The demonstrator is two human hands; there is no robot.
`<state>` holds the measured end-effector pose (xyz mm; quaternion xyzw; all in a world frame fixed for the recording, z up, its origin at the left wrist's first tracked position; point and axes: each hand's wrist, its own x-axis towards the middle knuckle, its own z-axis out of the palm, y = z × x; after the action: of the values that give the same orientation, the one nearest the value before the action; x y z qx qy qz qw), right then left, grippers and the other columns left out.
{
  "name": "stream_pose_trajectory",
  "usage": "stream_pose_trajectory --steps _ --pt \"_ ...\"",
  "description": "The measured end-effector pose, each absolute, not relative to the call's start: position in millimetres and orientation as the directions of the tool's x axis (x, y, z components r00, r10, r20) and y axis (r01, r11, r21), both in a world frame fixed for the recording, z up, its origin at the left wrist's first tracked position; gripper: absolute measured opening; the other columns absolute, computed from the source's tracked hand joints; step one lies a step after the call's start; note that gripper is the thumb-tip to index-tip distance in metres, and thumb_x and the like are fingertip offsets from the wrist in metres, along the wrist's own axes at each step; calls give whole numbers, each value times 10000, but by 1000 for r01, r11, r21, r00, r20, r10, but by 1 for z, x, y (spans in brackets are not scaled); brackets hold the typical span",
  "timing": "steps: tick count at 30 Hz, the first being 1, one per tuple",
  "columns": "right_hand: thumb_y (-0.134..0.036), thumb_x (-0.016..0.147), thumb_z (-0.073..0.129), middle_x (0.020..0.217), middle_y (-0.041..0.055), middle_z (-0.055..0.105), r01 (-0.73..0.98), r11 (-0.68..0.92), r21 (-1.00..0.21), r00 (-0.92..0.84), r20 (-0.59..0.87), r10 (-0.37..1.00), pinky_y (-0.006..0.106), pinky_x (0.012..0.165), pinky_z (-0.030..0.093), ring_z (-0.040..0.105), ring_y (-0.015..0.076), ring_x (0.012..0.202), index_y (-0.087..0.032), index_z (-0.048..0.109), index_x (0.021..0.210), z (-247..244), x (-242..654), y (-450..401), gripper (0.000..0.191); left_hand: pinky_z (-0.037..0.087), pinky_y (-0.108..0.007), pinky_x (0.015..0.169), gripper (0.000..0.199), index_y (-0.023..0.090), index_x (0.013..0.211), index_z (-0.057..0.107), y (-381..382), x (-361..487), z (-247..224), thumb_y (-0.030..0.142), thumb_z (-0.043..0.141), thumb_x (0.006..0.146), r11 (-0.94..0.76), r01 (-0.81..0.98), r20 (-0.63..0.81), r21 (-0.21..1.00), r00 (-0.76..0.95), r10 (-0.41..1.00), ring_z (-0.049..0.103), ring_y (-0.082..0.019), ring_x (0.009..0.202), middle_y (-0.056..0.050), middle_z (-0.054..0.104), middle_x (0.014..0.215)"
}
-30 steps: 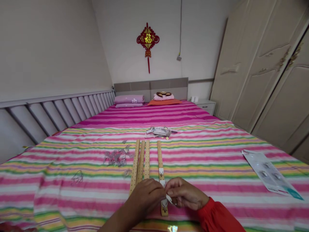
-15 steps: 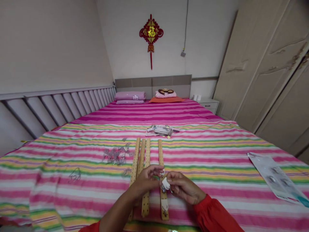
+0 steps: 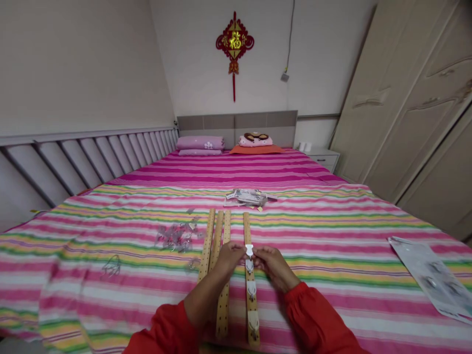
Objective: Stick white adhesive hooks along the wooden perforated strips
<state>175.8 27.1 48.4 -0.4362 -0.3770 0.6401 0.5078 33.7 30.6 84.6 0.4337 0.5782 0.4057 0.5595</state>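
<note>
Pinching from both sides, the fingertips of the left hand [image 3: 230, 259] and the right hand [image 3: 272, 265] come together on a small white plastic hook [image 3: 250, 250], held at the top of a perforated wooden strip [image 3: 251, 300] that lies lengthwise on the bed, just right of the lower centre of the frame. Three more white fittings [image 3: 251, 290] sit in a line down this strip, so it looks mostly filled, though how firmly each one is seated is too small to tell.

Just left of it lie three other perforated strips [image 3: 217, 241], side by side, with no white fittings visible on the parts that show; the left forearm covers some of them. Farther left, a loose scatter of clear plastic pieces [image 3: 179, 236] rests on the striped bedsheet [image 3: 313, 236] — a sizeable supply, apparently unused. Ahead of the strips, near the middle of the frame, sits a crumpled heap of packaging [image 3: 248, 197]. At the right edge lies a printed sheet [image 3: 431, 278], and pillows [image 3: 200, 143] line the head of the bed.
</note>
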Motion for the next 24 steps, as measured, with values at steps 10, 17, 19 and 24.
stream_pose_trajectory --steps 10,17,19,24 --pt "-399 641 623 377 -67 448 49 25 -998 44 27 999 223 412 288 395 95 389 -217 476 487 33 173 49 280 382 -211 492 123 181 538 512 54 43 66 117 575 621 291 180 -279 940 -91 956 500 -98 440 56 532 426" --pt "-390 676 585 440 -53 424 226 144 -963 85 167 982 239 468 288 382 119 484 -228 443 477 32 174 49 293 402 -209 530 112 172 538 529 63 45 58 116 592 613 278 304 -247 911 -135 960 566 -119 523 35 556 465" --pt "-414 686 577 436 -52 428 247 146 -958 87 171 981 239 456 295 393 124 474 -233 435 493 29 173 51 300 411 -203 537 95 167 556 545 64 45 57 119 594 621 281 334 -249 900 -137 959 582 -121 541 28 566 478" --pt "-459 694 559 422 -49 446 273 151 -950 100 184 978 245 437 318 425 135 452 -241 425 507 21 172 57 317 431 -184 540 63 154 636 565 67 47 55 110 553 678 289 401 -256 870 -134 957 587 -103 535 22 581 515"
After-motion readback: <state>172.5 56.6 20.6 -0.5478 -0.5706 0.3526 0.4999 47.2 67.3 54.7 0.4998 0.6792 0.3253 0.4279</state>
